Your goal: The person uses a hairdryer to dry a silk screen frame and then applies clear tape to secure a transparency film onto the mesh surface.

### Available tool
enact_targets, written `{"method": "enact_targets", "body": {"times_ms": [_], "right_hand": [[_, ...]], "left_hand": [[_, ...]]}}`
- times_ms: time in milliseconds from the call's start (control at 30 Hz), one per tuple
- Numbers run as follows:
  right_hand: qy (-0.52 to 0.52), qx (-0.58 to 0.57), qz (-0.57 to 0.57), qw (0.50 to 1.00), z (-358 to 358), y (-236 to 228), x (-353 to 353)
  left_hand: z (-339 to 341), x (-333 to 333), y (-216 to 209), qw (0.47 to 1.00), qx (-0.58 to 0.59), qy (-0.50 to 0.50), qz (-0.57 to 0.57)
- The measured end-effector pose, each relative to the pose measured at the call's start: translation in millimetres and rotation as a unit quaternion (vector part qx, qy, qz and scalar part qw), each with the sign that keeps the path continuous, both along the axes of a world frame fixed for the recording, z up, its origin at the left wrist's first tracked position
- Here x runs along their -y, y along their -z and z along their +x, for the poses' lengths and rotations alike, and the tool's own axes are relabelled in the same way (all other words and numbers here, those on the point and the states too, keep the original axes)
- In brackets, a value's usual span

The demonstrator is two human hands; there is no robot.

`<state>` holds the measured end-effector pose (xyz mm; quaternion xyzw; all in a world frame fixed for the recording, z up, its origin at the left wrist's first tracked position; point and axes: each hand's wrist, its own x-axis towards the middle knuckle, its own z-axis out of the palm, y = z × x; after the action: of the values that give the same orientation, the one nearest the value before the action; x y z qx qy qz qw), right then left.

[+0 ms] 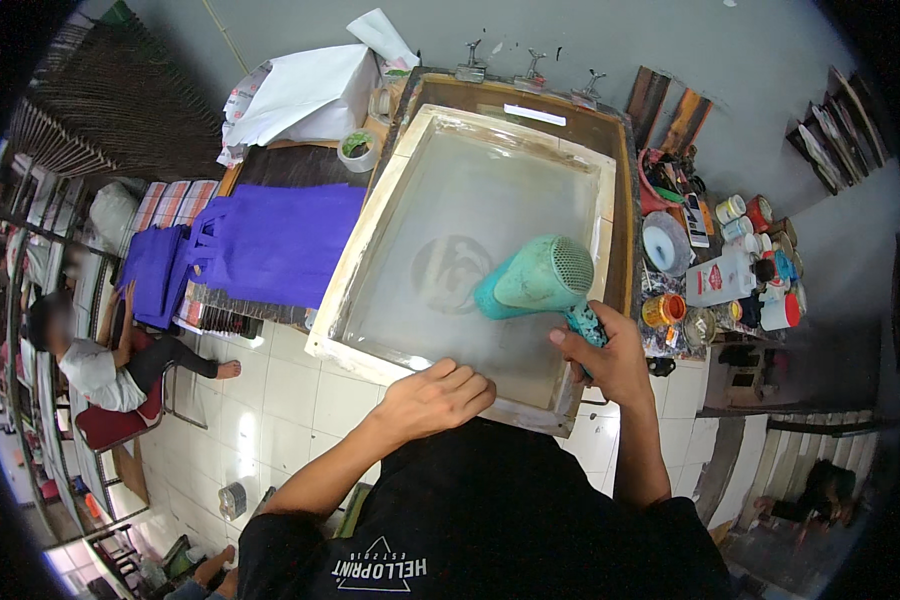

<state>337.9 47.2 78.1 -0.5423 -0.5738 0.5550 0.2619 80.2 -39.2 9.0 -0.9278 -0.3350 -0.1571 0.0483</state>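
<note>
My right hand [615,352] is wrapped round the dark speckled handle of a turquoise hair dryer [542,280]. The dryer is held above a screen printing frame [370,240], its nozzle pointing left and its round grille to the right. Pale wood borders the frame's greyish mesh, which shows a faint round emblem [452,274] to the left of the nozzle. At the near rail of the frame, my left hand [438,398] is closed with its fingers curled over the edge; its fingertips are partly hidden.
Purple fabric bags [270,245] lie on the table at left, near a small potted plant [357,150]. Jars and a white jug [720,278] crowd the right side. Clamps [530,75] stand along the board's far edge. Another person [105,360] sits at far left.
</note>
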Motion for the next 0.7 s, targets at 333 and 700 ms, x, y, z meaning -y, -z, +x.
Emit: {"method": "enact_targets", "body": {"times_ms": [333, 700], "right_hand": [[0.087, -0.013, 0.029, 0.996, 25, 13, -5], [0.002, -0.016, 0.057, 0.998, -19, 4, -45]], "left_hand": [[0, 0, 1, 1.000, -0.009, 0.006, -0.024], [3, -2, 3, 0.998, 0.001, -0.006, -0.060]]}}
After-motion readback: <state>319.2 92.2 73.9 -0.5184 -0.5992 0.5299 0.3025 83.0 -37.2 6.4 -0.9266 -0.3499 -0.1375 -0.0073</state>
